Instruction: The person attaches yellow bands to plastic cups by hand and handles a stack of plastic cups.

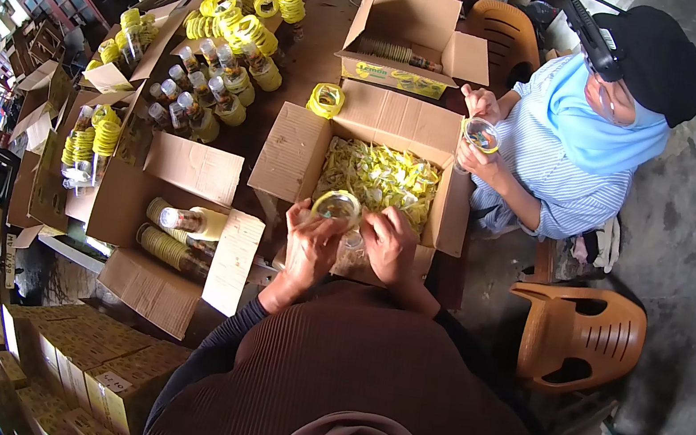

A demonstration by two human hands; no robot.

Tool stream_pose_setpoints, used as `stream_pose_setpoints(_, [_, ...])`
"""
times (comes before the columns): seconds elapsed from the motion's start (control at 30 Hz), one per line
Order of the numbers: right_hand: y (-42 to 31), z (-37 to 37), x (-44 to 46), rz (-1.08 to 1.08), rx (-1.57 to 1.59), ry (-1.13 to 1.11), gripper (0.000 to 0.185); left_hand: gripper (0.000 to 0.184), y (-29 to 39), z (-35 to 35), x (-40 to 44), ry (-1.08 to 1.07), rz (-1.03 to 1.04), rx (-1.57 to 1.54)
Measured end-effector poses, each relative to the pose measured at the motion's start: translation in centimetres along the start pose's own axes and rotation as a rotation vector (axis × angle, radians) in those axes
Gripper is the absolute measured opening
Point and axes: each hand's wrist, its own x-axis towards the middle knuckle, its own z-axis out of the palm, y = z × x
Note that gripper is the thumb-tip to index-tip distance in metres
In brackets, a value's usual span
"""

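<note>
My left hand (312, 248) is wrapped round a clear plastic cup (338, 207) with a yellow rim, held over the near edge of an open cardboard box. Some dark, multicoloured print shows in the cup. Close to the cup's right side, my right hand (389, 243) has its fingers pinched together; whatever they hold is too small to make out. Yellow and white scraps (385, 178) fill much of the cardboard box (290, 150) beneath. On its far left corner stands a stack of yellow rings or rims (326, 101).
A person (579, 144) at the right holds another cup (481, 136). Behind is a box of stacked cups (400, 52). Left are yellow-rimmed stacks (233, 20), upright cup stacks (195, 96) and an open box (119, 210). An orange chair (586, 339) stands right.
</note>
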Motion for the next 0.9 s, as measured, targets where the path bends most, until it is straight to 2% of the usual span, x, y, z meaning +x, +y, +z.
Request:
stream_pose_setpoints(0.1, [0.8,0.0,0.5,0.000,-0.027,-0.033,0.012,0.013,0.9,0.1,0.0,-0.038,0.014,-0.035])
stream_pose_setpoints(0.17, [1.2,0.5,0.5,0.172,0.113,0.021,0.012,0.014,0.4,0.1,0.1,-0.009,0.001,-0.027])
stream_pose_setpoints(0.33, [-0.5,-0.9,0.2,0.020,0.094,0.038,0.015,0.015,-0.3,0.1,0.0,0.046,-0.016,-0.018])
stream_pose_setpoints(0.5, [0.8,0.2,0.0,0.026,-0.009,-0.002,0.014,0.015,0.8,-0.1,-0.2,-0.032,0.014,-0.049])
stream_pose_setpoints(0.6, [1.1,0.4,0.3,0.181,0.154,0.033,0.012,0.015,0.6,0.1,-0.1,-0.006,-0.053,-0.069])
stream_pose_setpoints(0.7, [0.4,-0.6,0.3,0.166,0.239,0.107,0.013,0.016,0.2,-0.2,0.0,0.034,-0.059,-0.067])
stream_pose_setpoints(0.9, [-0.7,-1.1,-0.6,0.022,0.085,0.018,0.016,0.016,0.3,0.0,-0.4,0.008,-0.063,-0.064])
